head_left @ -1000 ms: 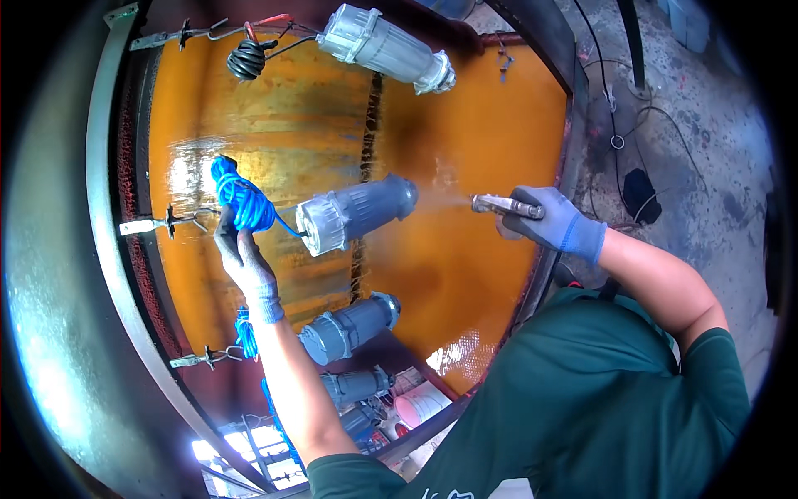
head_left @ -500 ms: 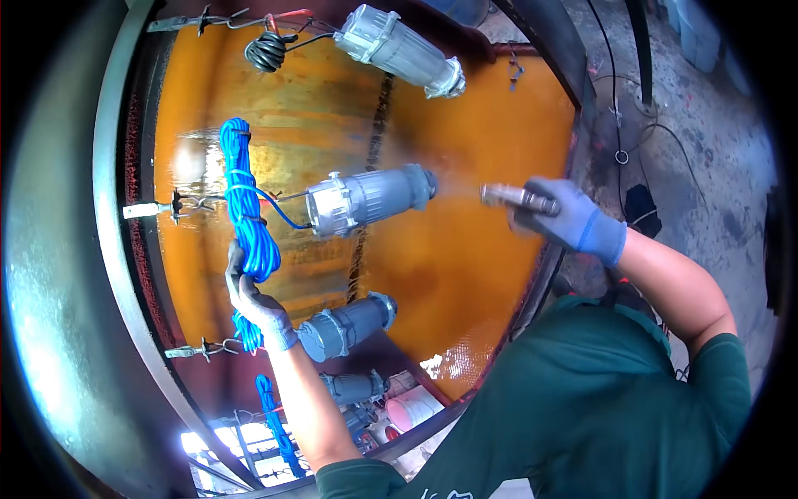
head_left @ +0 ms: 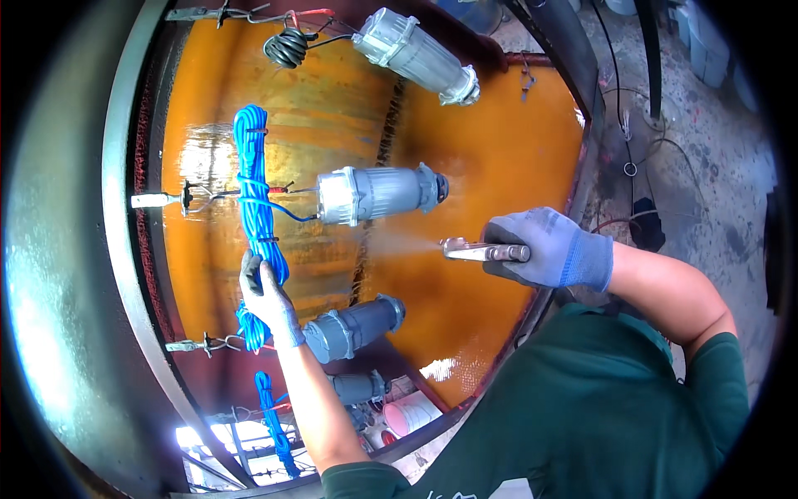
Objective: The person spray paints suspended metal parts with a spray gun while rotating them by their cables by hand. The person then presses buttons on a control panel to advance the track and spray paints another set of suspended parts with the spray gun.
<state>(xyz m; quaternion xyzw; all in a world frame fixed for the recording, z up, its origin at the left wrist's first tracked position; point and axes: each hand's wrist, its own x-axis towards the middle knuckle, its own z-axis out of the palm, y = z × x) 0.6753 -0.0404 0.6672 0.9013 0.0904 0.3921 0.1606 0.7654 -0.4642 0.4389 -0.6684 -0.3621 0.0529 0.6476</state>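
My left hand (head_left: pixel 273 301), in a grey-palmed glove, has its fingers closed on the lower end of a bundled blue cable (head_left: pixel 256 185). A thin lead runs from that bundle to a grey ribbed motor housing (head_left: pixel 381 195), which hangs on its side at mid-view. In my gloved right hand (head_left: pixel 544 247) is a metal spray gun (head_left: pixel 482 251), its nozzle pointing left. Pale mist leaves the nozzle and passes just below the housing's dark end. My right fingers are wrapped round the gun, partly hidden behind it.
Another grey motor (head_left: pixel 420 58) hangs above, with a coiled black cable (head_left: pixel 287 47). A darker grey motor (head_left: pixel 353 327) hangs near my left forearm. Behind them stands an orange-coated booth wall (head_left: pixel 490 158). A pink-and-white bucket (head_left: pixel 410 413) sits lower down; a hose (head_left: pixel 619 100) hangs right.
My right hand and the spray gun have moved left and down. The middle motor has turned to lie more level. My left hand stays on the blue cable; the whole view has shifted slightly.
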